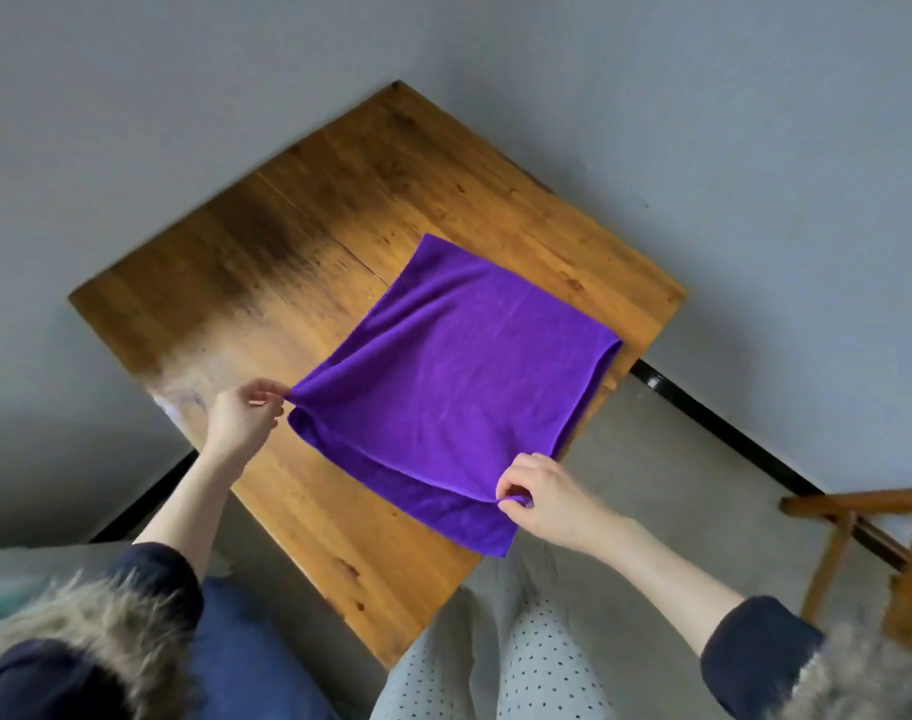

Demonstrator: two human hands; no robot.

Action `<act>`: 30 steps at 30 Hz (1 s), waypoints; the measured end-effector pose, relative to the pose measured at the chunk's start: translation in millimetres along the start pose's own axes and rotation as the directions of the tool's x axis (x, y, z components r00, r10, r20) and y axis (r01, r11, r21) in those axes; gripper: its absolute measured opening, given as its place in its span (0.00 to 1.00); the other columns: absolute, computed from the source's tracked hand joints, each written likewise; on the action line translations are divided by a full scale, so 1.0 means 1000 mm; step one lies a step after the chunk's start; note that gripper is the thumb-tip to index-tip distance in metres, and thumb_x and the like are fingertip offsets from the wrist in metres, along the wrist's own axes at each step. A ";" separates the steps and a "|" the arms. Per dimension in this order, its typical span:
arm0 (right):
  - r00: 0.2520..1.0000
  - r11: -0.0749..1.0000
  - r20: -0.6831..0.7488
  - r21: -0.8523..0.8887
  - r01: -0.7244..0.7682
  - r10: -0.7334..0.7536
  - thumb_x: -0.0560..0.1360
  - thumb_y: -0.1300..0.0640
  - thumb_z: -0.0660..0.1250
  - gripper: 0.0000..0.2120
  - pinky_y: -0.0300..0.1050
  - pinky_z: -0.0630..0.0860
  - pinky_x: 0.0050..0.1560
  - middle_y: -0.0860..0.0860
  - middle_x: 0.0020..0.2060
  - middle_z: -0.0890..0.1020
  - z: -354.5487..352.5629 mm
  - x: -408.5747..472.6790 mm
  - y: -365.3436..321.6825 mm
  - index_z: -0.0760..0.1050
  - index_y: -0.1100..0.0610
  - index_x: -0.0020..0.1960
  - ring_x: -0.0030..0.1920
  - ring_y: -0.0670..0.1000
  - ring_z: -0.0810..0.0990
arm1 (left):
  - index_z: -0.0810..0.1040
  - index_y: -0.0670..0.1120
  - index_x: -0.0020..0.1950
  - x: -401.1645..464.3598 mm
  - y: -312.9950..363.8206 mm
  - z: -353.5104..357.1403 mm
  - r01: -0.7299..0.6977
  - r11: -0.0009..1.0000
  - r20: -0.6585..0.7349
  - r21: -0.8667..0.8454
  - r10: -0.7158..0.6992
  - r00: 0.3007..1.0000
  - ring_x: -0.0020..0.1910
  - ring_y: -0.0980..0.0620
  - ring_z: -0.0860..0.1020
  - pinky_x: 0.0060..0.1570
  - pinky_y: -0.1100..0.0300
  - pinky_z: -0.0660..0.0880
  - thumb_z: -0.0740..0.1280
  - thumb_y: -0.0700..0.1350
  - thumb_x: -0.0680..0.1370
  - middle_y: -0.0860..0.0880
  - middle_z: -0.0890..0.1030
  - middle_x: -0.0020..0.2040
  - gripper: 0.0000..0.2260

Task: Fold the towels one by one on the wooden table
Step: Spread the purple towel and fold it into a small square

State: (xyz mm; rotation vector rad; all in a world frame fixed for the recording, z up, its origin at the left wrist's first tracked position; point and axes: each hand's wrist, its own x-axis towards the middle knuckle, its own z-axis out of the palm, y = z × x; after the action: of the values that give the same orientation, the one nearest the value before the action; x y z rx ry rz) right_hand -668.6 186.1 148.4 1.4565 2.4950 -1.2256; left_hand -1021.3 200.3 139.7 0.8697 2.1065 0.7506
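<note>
A purple towel [459, 376] lies on the wooden table [266, 262], folded over so that an upper layer covers a lower one. The lower layer sticks out along the near edge. My left hand [240, 418] pinches the upper layer's left corner just above the table. My right hand [542, 496] pinches the upper layer's near right corner. Both corners are lifted slightly, and the cloth is pulled taut between them.
The table's left half is bare wood with a dark stain [266, 236]. A wooden chair [869, 553] stands at the right on the concrete floor. Grey walls with a black skirting [724, 423] close in behind the table. My knees [495, 662] are at the table's near edge.
</note>
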 end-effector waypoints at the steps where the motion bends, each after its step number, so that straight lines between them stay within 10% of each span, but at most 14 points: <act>1: 0.996 0.998 0.067 -0.025 -0.052 0.054 0.74 0.57 0.65 0.05 0.43 0.68 0.56 0.50 0.44 0.76 0.010 0.000 0.004 0.78 0.57 0.46 0.48 0.50 0.72 | 0.78 0.45 0.43 -0.002 -0.010 0.003 0.018 0.998 0.021 0.061 -0.019 1.000 0.46 0.39 0.79 0.52 0.45 0.76 0.61 0.33 0.76 0.38 0.79 0.44 0.10; 8: 0.954 0.953 -0.235 -0.193 -0.233 0.185 0.78 0.50 0.59 0.20 0.44 0.59 0.67 0.53 0.68 0.67 0.039 0.017 0.018 0.68 0.55 0.69 0.68 0.53 0.63 | 0.72 0.44 0.66 -0.008 -0.034 0.028 -0.353 0.730 0.191 0.585 0.298 0.935 0.69 0.36 0.64 0.64 0.43 0.65 0.62 0.37 0.76 0.38 0.66 0.70 0.18; 13: 0.911 0.896 -0.233 -0.216 -0.389 0.339 0.77 0.43 0.59 0.34 0.58 0.55 0.72 0.55 0.76 0.46 0.025 0.064 0.028 0.49 0.50 0.76 0.75 0.59 0.46 | 0.65 0.47 0.72 0.002 -0.024 0.065 -0.576 0.509 0.378 0.640 0.444 0.813 0.74 0.38 0.55 0.67 0.40 0.59 0.63 0.45 0.78 0.42 0.59 0.75 0.23; 20: 0.867 0.813 -0.027 -0.336 -0.476 0.497 0.67 0.30 0.63 0.50 0.66 0.50 0.69 0.57 0.74 0.35 0.014 0.102 0.052 0.36 0.46 0.75 0.73 0.66 0.38 | 0.55 0.55 0.75 -0.007 -0.043 0.105 -0.448 0.588 0.311 0.674 0.325 0.893 0.76 0.43 0.47 0.69 0.35 0.47 0.60 0.53 0.78 0.49 0.48 0.78 0.27; 30: 0.952 0.821 0.199 -0.565 -0.083 0.234 0.67 0.36 0.69 0.51 0.63 0.46 0.72 0.54 0.74 0.34 -0.061 0.201 0.057 0.37 0.43 0.75 0.74 0.61 0.35 | 0.63 0.52 0.73 -0.052 -0.036 0.124 -0.185 0.659 0.061 0.729 0.206 0.977 0.73 0.39 0.59 0.59 0.34 0.62 0.62 0.55 0.76 0.46 0.59 0.76 0.26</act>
State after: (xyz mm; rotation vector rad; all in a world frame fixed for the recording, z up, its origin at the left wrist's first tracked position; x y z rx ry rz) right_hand -718.7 386.9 82.3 1.2215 2.2198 -0.5419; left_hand -909.3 167.3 64.3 1.5375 2.3803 -0.0502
